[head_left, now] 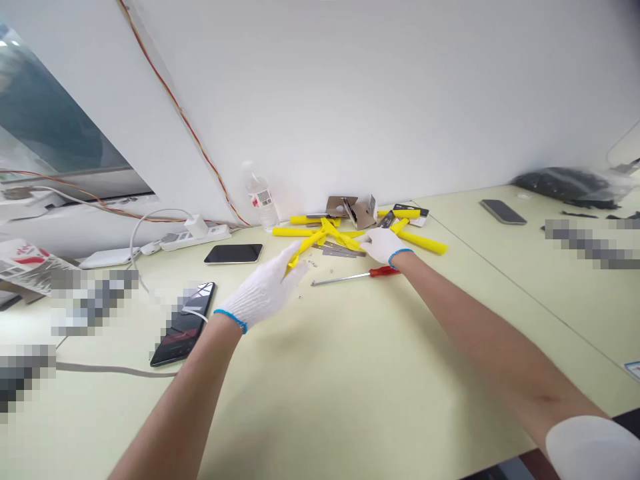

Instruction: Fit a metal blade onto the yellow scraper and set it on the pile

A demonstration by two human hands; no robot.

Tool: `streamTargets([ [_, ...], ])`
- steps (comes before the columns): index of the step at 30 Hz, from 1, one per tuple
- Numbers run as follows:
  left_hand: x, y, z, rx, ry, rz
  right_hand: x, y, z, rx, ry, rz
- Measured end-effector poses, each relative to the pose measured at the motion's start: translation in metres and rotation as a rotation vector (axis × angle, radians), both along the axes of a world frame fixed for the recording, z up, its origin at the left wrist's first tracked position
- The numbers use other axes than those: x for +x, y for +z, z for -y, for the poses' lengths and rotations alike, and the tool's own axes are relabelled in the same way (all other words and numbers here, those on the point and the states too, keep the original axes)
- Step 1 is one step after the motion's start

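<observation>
1. Your left hand (263, 290), in a white knitted glove with a blue cuff, hovers over the pale green tabletop (350, 387). Its fingers are spread and loosely extended; the fingertips touch or nearly touch the near end of a yellow plastic scraper handle (305, 250). It grips nothing.
2. Your right hand (383, 245), gloved the same way, rests at the pile of yellow plastic handles (345, 233). Its fingers curl onto the pile; whether they are clamped on a piece, you cannot tell.
3. Flat grey metal blades (337, 250) lie within the pile, beside the right hand.
4. A red-handled screwdriver with a steel shaft (357, 275) lies on the table just in front of the pile, untouched, near your right wrist.
5. Small loose screws (313, 263) lie scattered between the left fingertips and the screwdriver.
6. Progress, as a judgement: handles, blades and screws lie separate, so the parts appear unassembled or dismantled; sorting is still under way.
7. Elsewhere: black smartphones (233, 253), a clear water bottle (261, 197), a white power strip (193, 235).
</observation>
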State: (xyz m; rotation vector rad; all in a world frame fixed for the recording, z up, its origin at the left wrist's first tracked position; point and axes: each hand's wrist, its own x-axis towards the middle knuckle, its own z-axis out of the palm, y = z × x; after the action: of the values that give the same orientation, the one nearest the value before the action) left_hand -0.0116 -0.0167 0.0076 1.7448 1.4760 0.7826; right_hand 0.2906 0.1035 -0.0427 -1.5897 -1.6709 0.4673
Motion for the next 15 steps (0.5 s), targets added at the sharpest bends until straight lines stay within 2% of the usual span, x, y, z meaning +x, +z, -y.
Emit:
streamTargets([
  [3,0.005,-0.009,-0.003,0.123,-0.034,-0.305,-0.004,0.003,0.006,-0.066,0.008,0.228],
  [5,0.008,-0.015,-0.003,0.232,-0.054,-0.518,-0.011,0.006,0.016,-0.088,-0.002,0.285],
  [7,0.011,-0.021,-0.004,0.355,-0.072,-0.642,-0.021,0.012,0.029,-0.094,0.019,0.282],
  [9,0.014,-0.025,-0.004,0.470,-0.113,-0.742,-0.032,0.021,0.045,-0.157,0.151,0.230],
  [11,0.017,-0.027,-0.004,0.523,-0.164,-0.843,-0.046,0.029,0.062,-0.354,0.494,0.076],
  [12,0.019,-0.028,-0.004,0.530,-0.182,-0.889,-0.052,0.032,0.070,-0.402,0.609,0.053],
  [13,0.020,-0.029,-0.005,0.531,-0.195,-0.925,-0.058,0.035,0.076,-0.410,0.671,0.064],
  [15,0.020,-0.030,-0.006,0.544,-0.212,-0.951,-0.068,0.036,0.086,-0.393,0.687,0.091],
])
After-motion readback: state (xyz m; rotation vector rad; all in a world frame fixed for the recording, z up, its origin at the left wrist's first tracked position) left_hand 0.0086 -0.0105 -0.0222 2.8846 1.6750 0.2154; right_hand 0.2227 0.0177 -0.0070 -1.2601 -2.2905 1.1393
